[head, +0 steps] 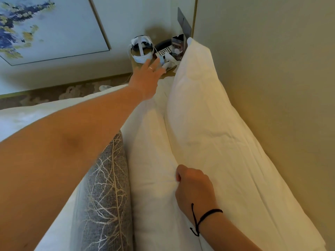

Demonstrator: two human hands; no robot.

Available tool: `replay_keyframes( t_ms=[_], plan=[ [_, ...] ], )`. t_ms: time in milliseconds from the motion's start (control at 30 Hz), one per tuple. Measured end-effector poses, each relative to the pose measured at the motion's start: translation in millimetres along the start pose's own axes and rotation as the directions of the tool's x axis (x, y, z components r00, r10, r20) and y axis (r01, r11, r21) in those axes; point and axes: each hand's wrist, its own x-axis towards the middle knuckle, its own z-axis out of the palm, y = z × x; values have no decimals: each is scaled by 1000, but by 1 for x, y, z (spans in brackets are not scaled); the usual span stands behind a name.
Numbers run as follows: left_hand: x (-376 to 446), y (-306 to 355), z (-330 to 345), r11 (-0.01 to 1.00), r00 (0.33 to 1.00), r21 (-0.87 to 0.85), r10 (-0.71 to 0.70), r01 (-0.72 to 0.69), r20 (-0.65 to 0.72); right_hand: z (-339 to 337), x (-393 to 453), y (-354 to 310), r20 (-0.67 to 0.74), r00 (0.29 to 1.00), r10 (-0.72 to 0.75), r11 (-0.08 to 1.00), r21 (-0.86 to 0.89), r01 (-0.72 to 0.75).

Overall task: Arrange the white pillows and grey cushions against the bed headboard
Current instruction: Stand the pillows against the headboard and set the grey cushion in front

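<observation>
Right hand (194, 185) gripping creased white pillow (154, 169)

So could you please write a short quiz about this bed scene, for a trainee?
1. True or false: the grey cushion lies between the white pillows and the headboard.
2. Which hand pinches the front white pillow?
   A. left hand B. right hand
3. Fill in: the open hand reaches toward the ____.

Key
1. False; the back white pillow leans on the headboard.
2. B, the right hand; its fingers are closed on the fabric.
3. Bedside table, for the left hand.
</observation>
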Motion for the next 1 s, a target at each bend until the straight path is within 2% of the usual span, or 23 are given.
replay_keyframes(
  t_ms=[100, 200, 300, 400, 467, 500, 567, 633, 700, 800, 900, 1000],
  plan=[
    [-27, 2, 11, 993, 990, -46, 109, -105, 93, 4, 3, -3, 13, 999, 31, 999, 35, -32],
    [-63, 9, 12, 970, 947, -115, 234, -213, 218, 10, -1, -2, -18, 1000, 8, 1000, 24, -7],
    [-93, 27, 8, 926, 825, -151, 377, -346, 420, 15, -9, -3, -5, 1000, -2, 1000, -14, 2],
    [-112, 49, 5, 915, 662, -194, 392, -355, 638, 14, -16, -8, 54, 998, 29, 999, -19, -28],
    [-115, 57, 2, 913, 598, -205, 388, -352, 701, 11, -16, -12, 106, 992, 63, 998, 7, -64],
    [-115, 59, -1, 912, 595, -213, 392, -351, 701, 9, -16, -14, 139, 987, 87, 995, 33, -92],
    [-113, 60, -5, 910, 665, -245, 411, -334, 624, 3, -15, -15, 185, 973, 135, 982, 106, -156],
    [-110, 59, -9, 902, 765, -265, 429, -340, 480, -2, -16, -13, 149, 977, 150, 964, 197, -178],
    [-110, 62, -9, 897, 818, -248, 438, -367, 373, -6, -17, -12, 72, 984, 165, 946, 270, -179],
    [-122, 70, 2, 921, 864, -207, 384, -331, 325, -4, -21, -15, 35, 981, 193, 948, 250, -195],
    [-140, 67, 10, 925, 899, -191, 369, -329, 237, 12, -41, -21, 59, 991, 123, 971, 201, -133],
    [-153, 55, 9, 894, 868, -194, 441, -404, 227, 32, -81, -22, 115, 992, 51, 994, 92, -62]
  ],
)
